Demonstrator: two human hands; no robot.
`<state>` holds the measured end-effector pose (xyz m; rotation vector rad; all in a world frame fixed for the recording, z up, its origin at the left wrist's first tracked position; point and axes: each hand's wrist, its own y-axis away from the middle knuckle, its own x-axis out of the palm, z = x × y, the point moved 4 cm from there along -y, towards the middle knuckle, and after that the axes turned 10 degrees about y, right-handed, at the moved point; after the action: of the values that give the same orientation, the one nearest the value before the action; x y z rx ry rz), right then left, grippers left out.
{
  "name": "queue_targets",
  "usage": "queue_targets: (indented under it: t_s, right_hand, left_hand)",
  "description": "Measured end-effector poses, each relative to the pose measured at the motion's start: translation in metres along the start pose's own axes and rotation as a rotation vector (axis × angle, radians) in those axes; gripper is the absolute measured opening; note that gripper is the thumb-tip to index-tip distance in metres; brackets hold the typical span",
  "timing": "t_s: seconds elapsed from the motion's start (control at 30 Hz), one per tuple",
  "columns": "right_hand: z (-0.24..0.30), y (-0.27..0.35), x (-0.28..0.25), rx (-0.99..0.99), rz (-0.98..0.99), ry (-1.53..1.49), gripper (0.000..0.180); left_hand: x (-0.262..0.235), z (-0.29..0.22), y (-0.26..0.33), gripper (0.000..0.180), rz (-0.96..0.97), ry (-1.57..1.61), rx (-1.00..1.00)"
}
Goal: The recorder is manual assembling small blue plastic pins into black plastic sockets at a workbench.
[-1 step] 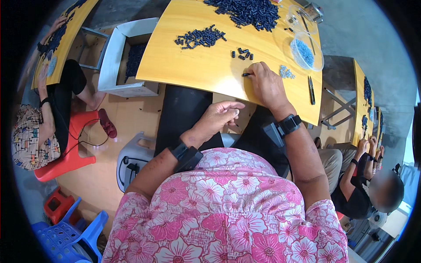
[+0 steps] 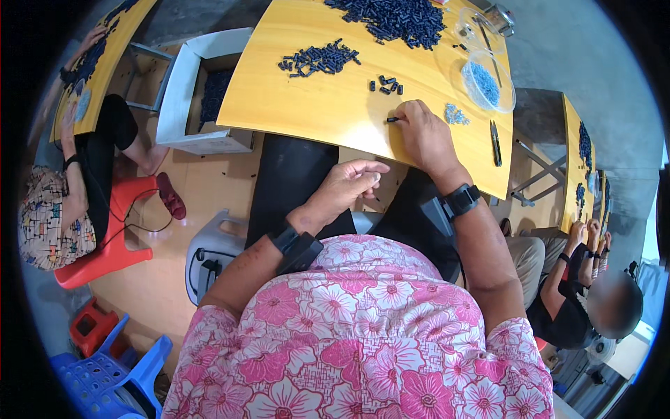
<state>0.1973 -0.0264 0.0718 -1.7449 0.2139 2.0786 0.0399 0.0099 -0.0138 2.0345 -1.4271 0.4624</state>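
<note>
My right hand rests on the near part of the yellow table. Its thumb and fingers close on a small black cylindrical piece, whose end sticks out to the left. Below the table edge, over my lap, is my left hand, its fingers curled and the thumb against them; whatever it might hold is hidden. Several loose black pieces lie just beyond my right hand. To its right is a little heap of pale blue bits.
Farther back lie a big heap of black pieces and a smaller one. A clear tub holds blue bits, with black tweezers nearby. A white box stands left of the table. People work at tables on both sides.
</note>
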Motion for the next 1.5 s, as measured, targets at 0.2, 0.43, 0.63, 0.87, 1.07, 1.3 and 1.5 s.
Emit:
queue_targets:
  t_s: [0.2, 0.43, 0.63, 0.87, 1.07, 1.3, 1.5]
  right_hand:
    - [0.006, 0.028, -0.003, 0.003, 0.093, -0.227, 0.018]
    - [0.025, 0.056, -0.003, -0.043, 0.210, -0.330, 0.016]
    - [0.027, 0.064, 0.004, -0.076, 0.218, -0.333, 0.014]
    - [0.023, 0.074, 0.017, 0.124, 0.226, -0.653, 0.013]
    - [0.023, 0.083, 0.034, 0.305, 0.250, -0.936, 0.009]
    - [0.025, 0.085, 0.041, 0.380, 0.270, -1.194, 0.007]
    - [0.020, 0.088, 0.030, 0.446, 0.156, -0.975, 0.004]
  left_hand:
    - [-0.003, -0.004, 0.000, 0.028, 0.020, 0.072, 0.033]
    - [-0.004, -0.005, 0.000, 0.040, 0.000, 0.154, 0.064]
    - [-0.007, -0.002, 0.002, 0.039, -0.010, 0.106, 0.048]
    - [-0.004, -0.006, 0.005, 0.021, 0.005, 0.023, 0.092]
    - [-0.001, -0.011, 0.005, 0.012, -0.040, 0.064, 0.226]
    - [-0.002, -0.013, 0.005, 0.016, -0.061, -0.014, 0.269]
    - [-0.003, -0.010, 0.003, 0.014, -0.064, -0.010, 0.151]
